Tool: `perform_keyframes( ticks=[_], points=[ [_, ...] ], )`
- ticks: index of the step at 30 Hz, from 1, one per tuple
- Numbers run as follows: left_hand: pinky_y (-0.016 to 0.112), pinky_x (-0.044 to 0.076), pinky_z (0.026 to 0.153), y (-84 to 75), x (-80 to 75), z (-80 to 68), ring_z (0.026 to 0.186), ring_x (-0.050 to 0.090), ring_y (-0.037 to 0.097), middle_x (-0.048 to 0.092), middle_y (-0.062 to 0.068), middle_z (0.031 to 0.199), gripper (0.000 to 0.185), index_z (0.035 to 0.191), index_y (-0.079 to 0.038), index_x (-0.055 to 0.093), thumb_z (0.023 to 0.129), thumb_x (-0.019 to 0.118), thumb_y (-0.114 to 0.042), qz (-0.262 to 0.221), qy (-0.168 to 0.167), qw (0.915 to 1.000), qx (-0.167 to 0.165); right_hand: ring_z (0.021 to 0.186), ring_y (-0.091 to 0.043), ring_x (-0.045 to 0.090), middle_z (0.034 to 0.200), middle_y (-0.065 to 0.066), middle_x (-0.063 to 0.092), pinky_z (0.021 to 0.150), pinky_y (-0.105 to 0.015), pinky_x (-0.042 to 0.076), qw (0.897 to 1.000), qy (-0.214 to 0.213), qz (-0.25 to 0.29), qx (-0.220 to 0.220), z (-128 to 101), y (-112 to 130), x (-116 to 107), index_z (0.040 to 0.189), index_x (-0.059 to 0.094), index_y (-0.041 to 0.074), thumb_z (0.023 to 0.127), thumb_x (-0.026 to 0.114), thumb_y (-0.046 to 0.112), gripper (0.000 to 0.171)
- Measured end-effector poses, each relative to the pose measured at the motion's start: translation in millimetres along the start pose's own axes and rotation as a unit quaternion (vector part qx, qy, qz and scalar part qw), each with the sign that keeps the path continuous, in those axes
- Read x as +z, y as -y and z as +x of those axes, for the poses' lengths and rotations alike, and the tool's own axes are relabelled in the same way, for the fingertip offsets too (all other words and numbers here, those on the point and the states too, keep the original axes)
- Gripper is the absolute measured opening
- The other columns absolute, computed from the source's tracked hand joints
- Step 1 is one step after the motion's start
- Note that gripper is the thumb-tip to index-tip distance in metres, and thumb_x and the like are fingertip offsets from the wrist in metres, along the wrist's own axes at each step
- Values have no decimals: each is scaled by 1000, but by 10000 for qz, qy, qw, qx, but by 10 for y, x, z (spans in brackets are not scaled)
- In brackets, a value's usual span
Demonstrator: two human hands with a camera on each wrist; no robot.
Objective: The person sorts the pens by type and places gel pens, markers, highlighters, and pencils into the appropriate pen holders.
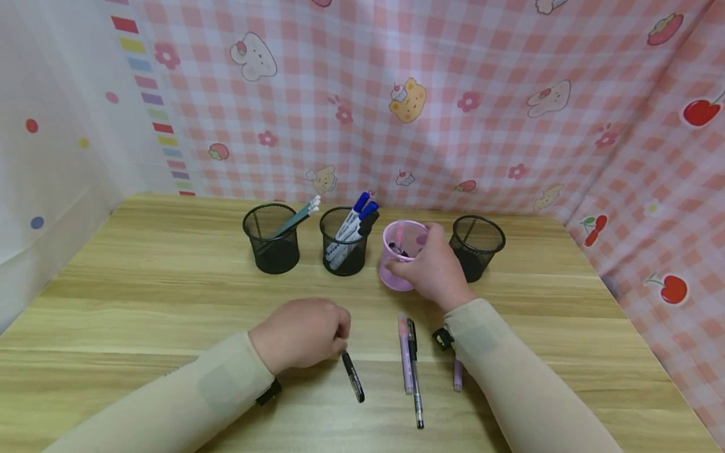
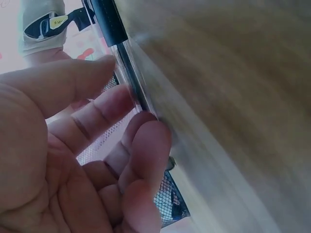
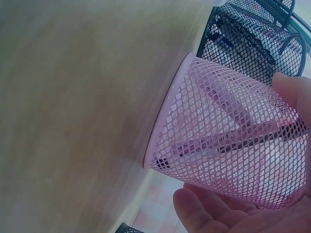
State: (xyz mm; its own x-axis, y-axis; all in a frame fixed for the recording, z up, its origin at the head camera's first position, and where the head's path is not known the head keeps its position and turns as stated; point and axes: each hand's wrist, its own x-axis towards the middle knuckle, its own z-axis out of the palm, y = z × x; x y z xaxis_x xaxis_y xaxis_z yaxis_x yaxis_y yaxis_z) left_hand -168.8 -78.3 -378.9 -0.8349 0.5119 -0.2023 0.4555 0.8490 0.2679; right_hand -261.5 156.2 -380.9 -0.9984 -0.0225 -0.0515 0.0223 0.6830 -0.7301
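Observation:
My left hand (image 1: 306, 331) grips a black-capped pen (image 1: 353, 376) by its clear barrel, low over the table. Its cap end sticks out toward me, and the hand hides the other end. In the left wrist view, bent fingers and thumb meet at the pen's barrel (image 2: 129, 68). My right hand (image 1: 433, 270) holds a pink mesh pen cup (image 1: 393, 277), with thumb and fingers on opposite sides. Pink and black pens (image 3: 218, 141) show through its mesh. A pink pen (image 1: 405, 362) and a black-capped gel pen (image 1: 415, 377) lie side by side on the table.
Left of the pink cup stand two black mesh cups, one with pencils (image 1: 297, 217), one with blue- and black-capped markers (image 1: 354, 223). Another black mesh cup (image 1: 477, 242) is on the right. A purple pen (image 1: 457, 375) lies partly under my right forearm. A checked curtain (image 1: 362, 151) backs the table.

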Motion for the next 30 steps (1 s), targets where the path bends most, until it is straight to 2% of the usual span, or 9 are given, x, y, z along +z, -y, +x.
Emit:
perform_keyframes(
  ticks=[4, 13, 21, 24, 27, 30],
  points=[
    [34, 52, 72, -5, 5, 15, 72, 57, 11, 63, -10, 76, 19, 83, -24, 68, 95, 79, -34, -18, 21, 9999, -153, 135, -38, 55, 149, -20, 52, 116, -52, 46, 10000, 16, -47, 46, -7, 14, -3, 158, 26, 6, 78, 92, 39, 109],
    [39, 57, 77, -13, 37, 23, 72, 61, 16, 66, -1, 78, 5, 97, -14, 68, 95, 72, -12, -98, -172, 9997, -139, 135, -38, 56, 149, -20, 52, 116, -52, 47, 10000, 46, -66, 46, 5, 16, -4, 158, 26, 6, 78, 92, 39, 108],
    [38, 53, 70, -3, 35, 43, 68, 57, 18, 63, 0, 76, 28, 112, -14, 63, 88, 74, -6, -310, -85, 9991, -263, 135, -38, 55, 151, -19, 51, 116, -52, 47, 9999, 71, -34, 77, -3, 16, -8, 158, 25, 7, 78, 92, 39, 109],
    [38, 54, 71, 0, 31, 48, 71, 58, 19, 69, 4, 87, 45, 130, -13, 61, 87, 76, -7, -349, -86, 9989, -311, 135, -38, 55, 150, -19, 51, 115, -52, 47, 10000, 56, -32, 50, -2, 15, -7, 158, 25, 7, 78, 92, 39, 109],
    [39, 56, 76, -2, 23, 53, 75, 60, 17, 75, 9, 106, 64, 148, -12, 53, 89, 75, -9, -371, -116, 9986, -363, 135, -38, 56, 150, -19, 51, 115, -52, 47, 10000, 34, -54, 20, -1, 13, -7, 158, 26, 6, 78, 92, 40, 109],
    [41, 59, 84, -4, 20, 58, 83, 63, 16, 75, 10, 124, 68, 155, -14, 50, 91, 72, -11, -313, -241, 9986, -343, 134, -38, 56, 149, -19, 52, 115, -53, 47, 10000, 24, -83, 4, 2, 5, -8, 157, 26, 6, 78, 92, 40, 109]
  ],
)
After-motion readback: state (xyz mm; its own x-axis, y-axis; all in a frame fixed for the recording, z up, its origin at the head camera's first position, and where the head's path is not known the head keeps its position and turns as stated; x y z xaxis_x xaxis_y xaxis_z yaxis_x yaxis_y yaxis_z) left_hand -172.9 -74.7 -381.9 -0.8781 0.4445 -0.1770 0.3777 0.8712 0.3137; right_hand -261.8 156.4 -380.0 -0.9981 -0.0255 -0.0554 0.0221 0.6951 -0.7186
